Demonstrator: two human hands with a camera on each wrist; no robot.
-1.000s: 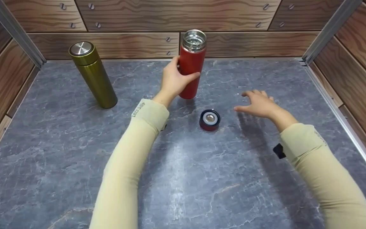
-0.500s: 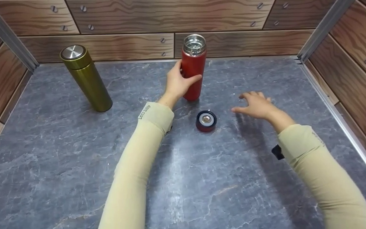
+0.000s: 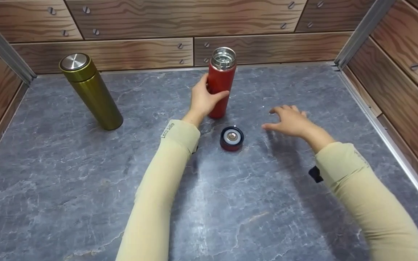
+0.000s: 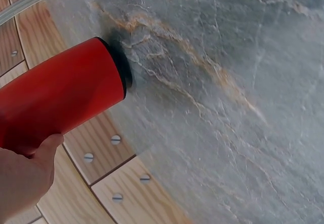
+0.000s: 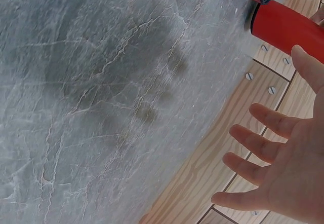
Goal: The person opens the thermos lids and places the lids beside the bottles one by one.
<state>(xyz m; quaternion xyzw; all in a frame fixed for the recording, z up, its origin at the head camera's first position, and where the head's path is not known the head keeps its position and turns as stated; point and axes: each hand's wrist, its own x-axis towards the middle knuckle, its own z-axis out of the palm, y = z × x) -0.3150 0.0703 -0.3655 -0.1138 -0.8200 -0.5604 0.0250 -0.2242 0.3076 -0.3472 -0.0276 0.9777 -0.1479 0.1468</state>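
My left hand [image 3: 202, 99] grips the middle of a red thermos bottle [image 3: 220, 81] from its left side. The bottle has no lid on, and its bare steel mouth faces up. Its base is at or very close to the tabletop; I cannot tell if it touches. In front of it, the detached red lid [image 3: 232, 139] lies with its inner side up. My right hand [image 3: 289, 120] hovers to the right of the lid, holding nothing. In the right wrist view its fingers [image 5: 253, 168] are spread, apart from the lid and the bottle.
An olive-green thermos bottle [image 3: 92, 92] with its steel-topped lid on stands at the left rear. Wood-patterned panels [image 3: 140, 54] close off the back and sides of the grey marbled tabletop [image 3: 67, 188]. A metal strip [image 3: 394, 145] runs along the right edge.
My left hand has brought the red thermos bottle lower and a little rightward, nearer to the lid. The right hand stays almost still. The head view has shifted slightly.
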